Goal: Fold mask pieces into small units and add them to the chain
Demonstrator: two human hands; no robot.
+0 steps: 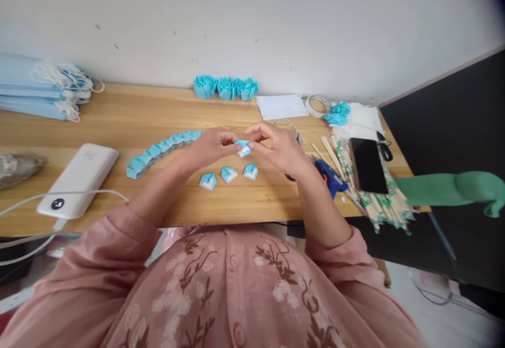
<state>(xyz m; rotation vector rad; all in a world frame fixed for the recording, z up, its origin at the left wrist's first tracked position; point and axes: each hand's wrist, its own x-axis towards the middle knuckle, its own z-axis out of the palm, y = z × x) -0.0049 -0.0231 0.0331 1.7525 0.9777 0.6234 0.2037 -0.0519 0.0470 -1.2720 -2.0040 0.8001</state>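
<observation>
Between my two hands, above the wooden table (185, 203), is a small blue and white folded paper piece (243, 149). My left hand (211, 145) pinches its left side, and my right hand (276, 145) pinches its right side. Just below lie three like pieces in a loose row: a left one (208, 181), a middle one (229, 174) and a right one (250, 171). A curved row of blue folded pieces (161, 151) runs out from behind my left hand.
Blue paper flowers (225, 88) stand by the wall near a face mask (282, 106) and a tape roll (317, 105). At right are a blue glue gun (330, 176), wooden sticks (389, 211) and a phone (369, 165). A white power bank (79, 180) and stacked masks (35, 88) are left.
</observation>
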